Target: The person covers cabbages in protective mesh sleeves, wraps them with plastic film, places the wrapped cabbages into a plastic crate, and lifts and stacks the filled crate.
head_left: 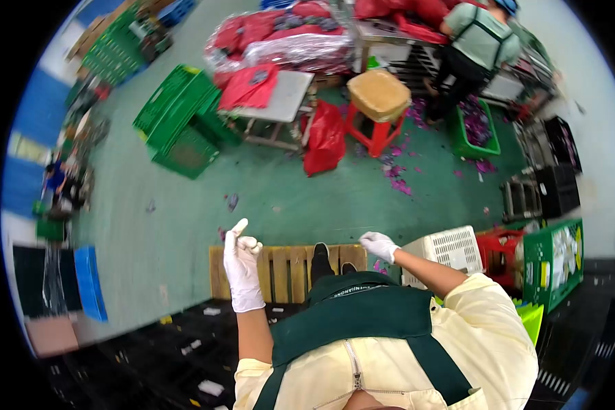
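My left hand [242, 263], in a white glove, is raised over the left part of the wooden pallet [278, 273]. Its index finger points up and the other fingers are partly curled, with nothing visible between them. On the right, my right hand [379, 247], also gloved in white, hangs beside the pallet's right end, near a white plastic crate [451, 249]. Its fingers look curled together; whether they hold anything is too small to tell. My shoes show on the pallet between the two hands.
Green crates [184, 123], a small table [287, 96] with red cloth, and a red stool [378, 102] stand ahead. A co-worker bends at the upper right beside a green bin [463, 147] of purple scraps. Black crates [143, 362] line the near side.
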`<state>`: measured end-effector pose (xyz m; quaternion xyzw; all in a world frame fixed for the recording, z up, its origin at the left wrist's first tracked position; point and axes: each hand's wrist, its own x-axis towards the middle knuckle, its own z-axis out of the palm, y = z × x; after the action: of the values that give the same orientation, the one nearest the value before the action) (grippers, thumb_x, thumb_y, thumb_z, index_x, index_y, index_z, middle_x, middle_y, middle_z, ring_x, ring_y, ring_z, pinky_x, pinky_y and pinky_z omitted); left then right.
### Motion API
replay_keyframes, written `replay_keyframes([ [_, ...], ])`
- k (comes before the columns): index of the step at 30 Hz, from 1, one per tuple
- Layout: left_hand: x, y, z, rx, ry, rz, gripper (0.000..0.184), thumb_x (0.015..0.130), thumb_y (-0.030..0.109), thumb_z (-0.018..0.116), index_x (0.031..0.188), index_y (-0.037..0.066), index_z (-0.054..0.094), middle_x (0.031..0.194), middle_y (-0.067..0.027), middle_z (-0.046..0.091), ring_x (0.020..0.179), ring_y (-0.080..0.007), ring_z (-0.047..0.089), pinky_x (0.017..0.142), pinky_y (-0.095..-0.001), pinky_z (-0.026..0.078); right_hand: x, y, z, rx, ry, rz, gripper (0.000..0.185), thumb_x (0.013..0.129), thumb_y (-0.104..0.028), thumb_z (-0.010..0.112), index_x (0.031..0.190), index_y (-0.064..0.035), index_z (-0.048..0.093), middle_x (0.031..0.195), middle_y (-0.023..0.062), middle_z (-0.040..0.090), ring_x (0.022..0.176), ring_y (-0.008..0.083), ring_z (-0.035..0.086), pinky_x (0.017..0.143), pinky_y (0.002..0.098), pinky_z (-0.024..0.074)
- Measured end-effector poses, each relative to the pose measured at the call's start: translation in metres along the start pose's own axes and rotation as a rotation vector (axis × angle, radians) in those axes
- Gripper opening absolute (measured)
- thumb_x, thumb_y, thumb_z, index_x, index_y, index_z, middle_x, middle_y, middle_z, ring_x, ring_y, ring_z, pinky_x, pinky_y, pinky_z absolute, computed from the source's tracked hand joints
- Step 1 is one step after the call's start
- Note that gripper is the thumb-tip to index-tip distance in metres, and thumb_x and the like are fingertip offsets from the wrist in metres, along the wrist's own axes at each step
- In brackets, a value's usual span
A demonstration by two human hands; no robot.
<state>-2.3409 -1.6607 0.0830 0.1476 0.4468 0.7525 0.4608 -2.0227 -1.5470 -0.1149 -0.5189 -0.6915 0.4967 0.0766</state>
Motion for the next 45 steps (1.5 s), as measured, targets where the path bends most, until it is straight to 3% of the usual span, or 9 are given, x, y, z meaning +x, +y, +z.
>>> replay_keyframes([
  [3, 0.074, -0.047, 0.025, 0.111, -0.158, -0.233, 0.040, 0.097, 0.036, 0.049, 0.118, 0.002, 0.057, 0.071, -0.0007, 0.054, 0.065, -0.0096, 0.048, 0.065, -0.0263, 0.043, 0.006, 0.070, -0.055, 0.106, 0.229, 0.223, 0.029, 0.090, -0.027, 0.053, 0.103, -0.0029, 0.062, 0.078, 0.0043, 0.063, 0.070, 0.0132, 0.059, 0.065, 0.0286, 0.0490],
  [5, 0.120, -0.079, 0.048, 0.231, -0.179, -0.426, 0.039, 0.097, 0.037, 0.050, 0.118, 0.005, 0.057, 0.071, 0.0003, 0.053, 0.067, -0.0100, 0.048, 0.067, -0.0270, 0.043, 0.014, 0.108, -0.079, 0.171, 0.451, 0.299, 0.034, 0.085, -0.033, 0.048, 0.093, -0.0042, 0.065, 0.087, 0.0178, 0.066, 0.082, 0.0291, 0.064, 0.076, 0.0383, 0.0490],
  [11, 0.156, -0.144, 0.189, 0.422, -0.517, -0.704, 0.039, 0.096, 0.040, 0.049, 0.114, 0.007, 0.059, 0.071, 0.0004, 0.054, 0.063, -0.0113, 0.048, 0.067, -0.0283, 0.043, -0.021, 0.138, -0.128, 0.719, 0.816, 0.419, 0.027, 0.092, -0.026, 0.051, 0.102, -0.0045, 0.063, 0.078, 0.0067, 0.065, 0.066, 0.0153, 0.060, 0.064, 0.0313, 0.0497],
  [21, 0.206, -0.321, 0.409, 0.540, -0.792, -0.803, 0.042, 0.097, 0.046, 0.044, 0.105, 0.009, 0.062, 0.069, -0.0001, 0.056, 0.058, -0.0131, 0.047, 0.064, -0.0302, 0.043, -0.014, 0.296, -0.169, 1.115, 1.046, 0.639, 0.033, 0.092, -0.028, 0.048, 0.106, -0.0019, 0.062, 0.084, 0.0093, 0.065, 0.068, 0.0144, 0.058, 0.060, 0.0304, 0.0483],
  [23, 0.216, -0.376, 0.444, 0.649, -0.693, -0.802, 0.043, 0.095, 0.051, 0.044, 0.101, 0.012, 0.064, 0.065, 0.0023, 0.051, 0.058, -0.0133, 0.045, 0.061, -0.0316, 0.042, -0.024, 0.305, -0.206, 0.783, 1.052, 0.721, 0.034, 0.090, -0.027, 0.047, 0.101, -0.0001, 0.064, 0.086, 0.0148, 0.067, 0.072, 0.0233, 0.064, 0.070, 0.0378, 0.0506],
  [26, 0.256, -0.468, 0.475, 0.628, -0.829, -0.864, 0.044, 0.094, 0.052, 0.045, 0.098, 0.013, 0.063, 0.066, 0.0032, 0.050, 0.058, -0.0137, 0.045, 0.061, -0.0331, 0.042, 0.044, 0.447, -0.223, 0.918, 1.151, 0.599, 0.033, 0.086, -0.028, 0.049, 0.090, 0.0000, 0.065, 0.082, 0.0158, 0.067, 0.073, 0.0260, 0.066, 0.068, 0.0385, 0.0506],
  [33, 0.311, -0.601, 0.557, 0.904, -0.737, -0.924, 0.053, 0.094, 0.057, 0.038, 0.113, 0.013, 0.060, 0.097, -0.0052, 0.061, 0.084, -0.0236, 0.055, 0.086, -0.0425, 0.044, 0.054, 0.454, -0.399, 1.163, 1.179, 0.335, 0.024, 0.094, -0.023, 0.049, 0.100, -0.0044, 0.063, 0.079, 0.0088, 0.065, 0.064, 0.0153, 0.060, 0.057, 0.0278, 0.0486],
  [41, 0.435, -0.766, 0.696, 1.098, -0.596, -0.793, 0.057, 0.096, 0.056, 0.028, 0.110, 0.011, 0.061, 0.102, -0.0051, 0.066, 0.087, -0.0217, 0.062, 0.086, -0.0447, 0.047, 0.040, 0.547, -0.547, 1.329, 1.394, 0.285, 0.024, 0.096, -0.019, 0.047, 0.106, -0.0026, 0.061, 0.078, 0.0070, 0.065, 0.063, 0.0123, 0.059, 0.057, 0.0260, 0.0466],
  [45, 0.410, -0.868, 0.885, 1.096, -0.702, -0.864, 0.057, 0.093, 0.060, 0.033, 0.117, 0.015, 0.058, 0.103, -0.0018, 0.063, 0.093, -0.0197, 0.058, 0.087, -0.0411, 0.042, 0.015, 0.615, -0.579, 1.487, 1.374, 0.765, 0.025, 0.089, -0.023, 0.053, 0.103, -0.0035, 0.061, 0.079, 0.0102, 0.063, 0.065, 0.0195, 0.058, 0.059, 0.0342, 0.0479],
])
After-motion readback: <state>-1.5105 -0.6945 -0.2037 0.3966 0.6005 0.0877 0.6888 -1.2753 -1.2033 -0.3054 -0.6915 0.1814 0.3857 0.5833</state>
